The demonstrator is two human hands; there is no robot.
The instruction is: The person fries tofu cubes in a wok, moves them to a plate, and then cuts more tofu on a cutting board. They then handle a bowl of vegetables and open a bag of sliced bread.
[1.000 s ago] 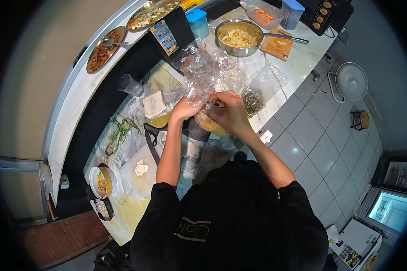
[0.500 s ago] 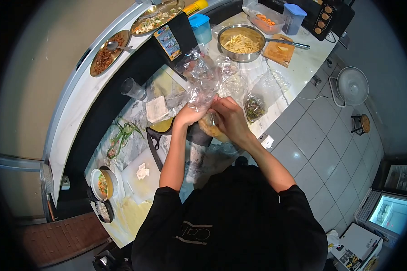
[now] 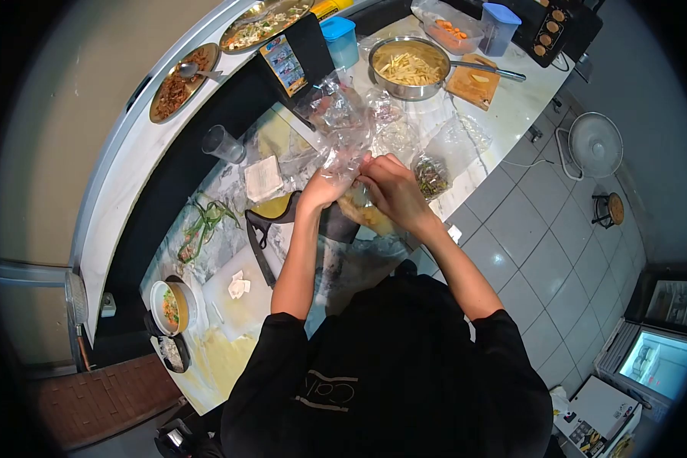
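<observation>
Over the counter, both my hands meet at the gathered neck of a clear plastic bag [image 3: 365, 214] with pale yellow pieces inside. My left hand [image 3: 324, 191] is closed on the bag's neck, its fingers partly behind crinkled plastic. My right hand [image 3: 395, 192] pinches the same neck from the other side, and the bag's filled part hangs below it. Just beyond my hands lie loose clear plastic bags [image 3: 336, 107]. A bag of chopped greens [image 3: 432, 177] rests to the right of my right hand.
Behind the bags stands a steel pan of pale strips [image 3: 411, 67], beside a wooden board [image 3: 473, 80]. A drinking glass [image 3: 224, 145], a white block [image 3: 264, 180] and green stalks [image 3: 204, 229] lie left. A white cutting board [image 3: 240, 305] and bowl [image 3: 168, 308] are nearer me.
My hands stay together on the bag's neck, with my right fingers shifting slightly. The filled part of the bag has swung a little to the right. The view has shifted slightly.
</observation>
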